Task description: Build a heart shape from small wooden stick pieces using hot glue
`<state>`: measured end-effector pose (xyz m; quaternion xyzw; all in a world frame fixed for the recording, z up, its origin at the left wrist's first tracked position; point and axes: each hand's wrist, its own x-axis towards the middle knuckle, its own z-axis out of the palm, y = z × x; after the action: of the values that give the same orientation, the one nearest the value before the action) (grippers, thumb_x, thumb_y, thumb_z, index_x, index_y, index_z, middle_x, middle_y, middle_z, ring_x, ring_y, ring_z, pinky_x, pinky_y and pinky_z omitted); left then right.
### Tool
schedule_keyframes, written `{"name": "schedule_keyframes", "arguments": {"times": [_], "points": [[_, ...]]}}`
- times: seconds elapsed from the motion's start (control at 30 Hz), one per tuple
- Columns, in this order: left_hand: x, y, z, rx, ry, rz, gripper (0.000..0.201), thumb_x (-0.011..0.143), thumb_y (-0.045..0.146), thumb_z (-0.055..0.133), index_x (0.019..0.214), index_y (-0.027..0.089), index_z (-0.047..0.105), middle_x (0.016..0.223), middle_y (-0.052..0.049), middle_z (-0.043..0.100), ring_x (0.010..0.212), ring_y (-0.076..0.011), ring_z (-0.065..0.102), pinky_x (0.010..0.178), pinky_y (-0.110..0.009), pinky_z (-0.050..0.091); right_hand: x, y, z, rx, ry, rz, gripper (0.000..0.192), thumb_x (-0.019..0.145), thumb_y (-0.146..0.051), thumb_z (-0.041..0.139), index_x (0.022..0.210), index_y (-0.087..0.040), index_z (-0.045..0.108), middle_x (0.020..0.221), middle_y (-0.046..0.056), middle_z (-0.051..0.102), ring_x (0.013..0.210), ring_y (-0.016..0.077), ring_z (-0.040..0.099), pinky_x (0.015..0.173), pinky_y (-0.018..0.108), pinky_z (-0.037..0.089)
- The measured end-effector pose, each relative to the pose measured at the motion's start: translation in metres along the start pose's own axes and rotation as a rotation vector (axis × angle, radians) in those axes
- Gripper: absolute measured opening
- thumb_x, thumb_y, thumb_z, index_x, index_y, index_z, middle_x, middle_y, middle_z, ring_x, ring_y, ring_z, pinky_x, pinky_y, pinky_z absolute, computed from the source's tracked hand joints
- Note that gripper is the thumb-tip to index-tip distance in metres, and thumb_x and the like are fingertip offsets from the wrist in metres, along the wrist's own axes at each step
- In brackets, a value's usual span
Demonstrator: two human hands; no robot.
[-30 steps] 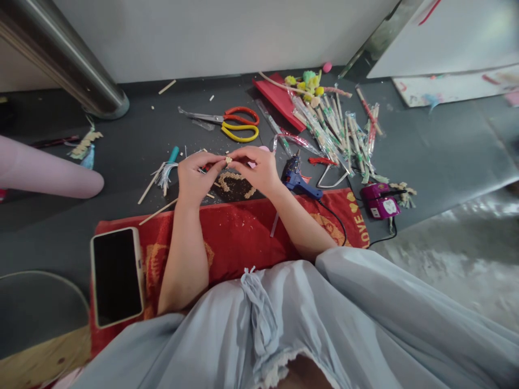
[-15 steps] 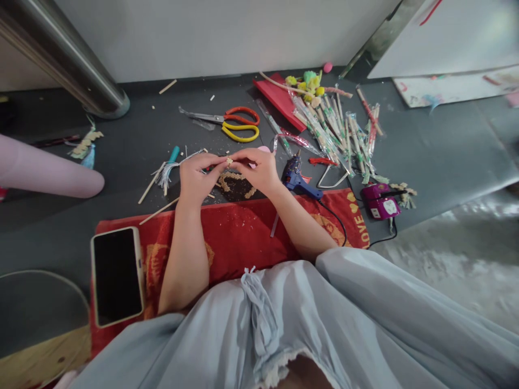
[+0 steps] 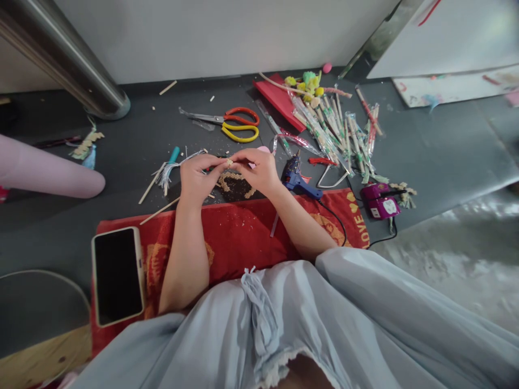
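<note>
Between my fingertips is a small pale beige piece, too small to name surely. My left hand pinches it from one side and my right hand from the other. Just below my fingers, a curved strip of beige crumbly pieces lies on the dark surface. Left of my left hand are a teal stick and a bunch of pale strings. A blue glue gun rests to the right of my right hand. Scissors with a red and a yellow handle lie beyond my hands.
A red towel lies under my forearms, with a phone at its left. Several wrapped sticks and a red packet lie at the back right. A purple plug adapter sits beside the towel. A metal post rises at left.
</note>
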<state>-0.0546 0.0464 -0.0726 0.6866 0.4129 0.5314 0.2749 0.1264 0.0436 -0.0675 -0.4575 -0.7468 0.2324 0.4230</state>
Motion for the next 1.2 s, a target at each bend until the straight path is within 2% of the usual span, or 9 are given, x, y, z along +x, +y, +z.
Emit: {"name": "schedule_keyframes", "arguments": {"times": [0.3,0.63,0.83,1.0,1.2], "points": [[-0.0006,-0.0027,0.0009,0.016,0.016,0.076,0.017,0.084,0.040,0.077,0.082,0.023,0.079,0.078,0.000,0.078,0.070,-0.0114,0.070,0.067,-0.023,0.053,-0.0002,0.0012,0.0012,0.044,0.030,-0.079,0.027,0.093,-0.044,0.062,0.089,-0.019,0.073,0.086,0.003,0.077,0.078,0.0125,0.069,0.072,0.025,0.054],[0.0004,-0.0012,-0.0003,0.049,0.052,0.061,0.017,0.087,0.040,0.075,0.087,0.025,0.080,0.084,0.000,0.079,0.076,-0.0117,0.072,0.074,-0.023,0.055,0.0021,0.0025,0.0046,0.200,0.047,-0.044,0.015,0.090,-0.033,0.067,0.093,-0.021,0.075,0.091,0.001,0.079,0.080,0.0119,0.071,0.072,0.024,0.057],[0.0016,0.0015,-0.0009,0.054,0.035,0.089,0.007,0.086,0.030,0.076,0.084,0.024,0.079,0.083,0.002,0.079,0.075,-0.0113,0.071,0.073,-0.022,0.054,0.0012,0.0066,0.0051,0.182,0.046,0.006,0.021,0.090,-0.041,0.067,0.095,-0.022,0.075,0.093,0.001,0.078,0.084,0.0130,0.072,0.076,0.027,0.059],[0.0015,0.0006,0.0000,0.060,0.040,0.082,0.007,0.086,0.027,0.075,0.082,0.023,0.078,0.081,0.001,0.078,0.074,-0.0117,0.070,0.073,-0.023,0.053,0.0023,0.0096,0.0037,0.116,0.032,-0.090,0.022,0.092,-0.042,0.066,0.102,-0.025,0.077,0.098,0.002,0.079,0.091,0.0153,0.072,0.084,0.031,0.058],[0.0008,-0.0002,0.0015,0.076,0.038,0.093,0.005,0.085,0.026,0.075,0.083,0.023,0.079,0.081,0.001,0.078,0.075,-0.0122,0.069,0.074,-0.025,0.053,0.0023,0.0056,0.0038,0.142,0.098,-0.123,0.020,0.092,-0.040,0.067,0.095,-0.022,0.075,0.091,0.002,0.079,0.083,0.0136,0.071,0.076,0.027,0.057]]}}
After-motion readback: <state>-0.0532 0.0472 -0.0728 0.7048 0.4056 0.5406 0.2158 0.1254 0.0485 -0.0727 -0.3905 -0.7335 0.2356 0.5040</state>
